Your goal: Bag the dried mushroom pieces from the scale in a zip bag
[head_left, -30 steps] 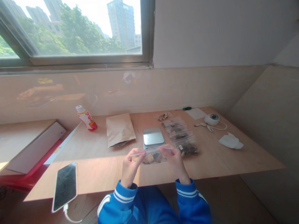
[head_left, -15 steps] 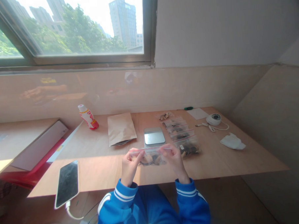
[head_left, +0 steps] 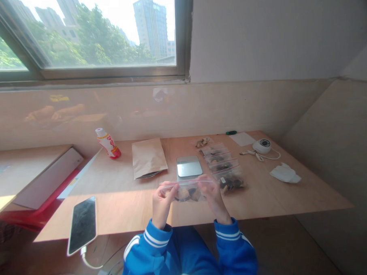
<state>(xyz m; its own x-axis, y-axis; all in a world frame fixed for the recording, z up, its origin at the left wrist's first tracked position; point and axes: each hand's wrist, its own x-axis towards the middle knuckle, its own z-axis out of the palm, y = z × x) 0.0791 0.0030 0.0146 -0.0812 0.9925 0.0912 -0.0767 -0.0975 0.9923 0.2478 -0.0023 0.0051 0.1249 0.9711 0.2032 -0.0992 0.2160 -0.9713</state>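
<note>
Between my hands is a clear zip bag point(head_left: 188, 193) with a reddish seal strip, holding brown and dark dried pieces. My left hand point(head_left: 163, 201) pinches the strip's left end between thumb and fingers. At the other end, my right hand point(head_left: 210, 195) is closed on the strip, its fingertips partly lost behind the plastic. Just beyond the bag lies a small digital scale point(head_left: 189, 167) with a shiny square plate, its near edge covered by the bag. Right of the scale, several filled zip bags point(head_left: 223, 166) overlap in a row.
A brown paper pouch point(head_left: 149, 158) lies left of the scale, near a drink bottle point(head_left: 108, 144). A phone point(head_left: 82, 225) on a cable sits at the table's front-left edge. Rightward are a small white fan-like device point(head_left: 262, 146), a crumpled tissue point(head_left: 285, 173), paper point(head_left: 242, 139) and a green-handled tool point(head_left: 231, 132).
My left hand has shifted slightly right along the strip. My right hand has closed further over its end, and the pieces in the bag have moved a little.
</note>
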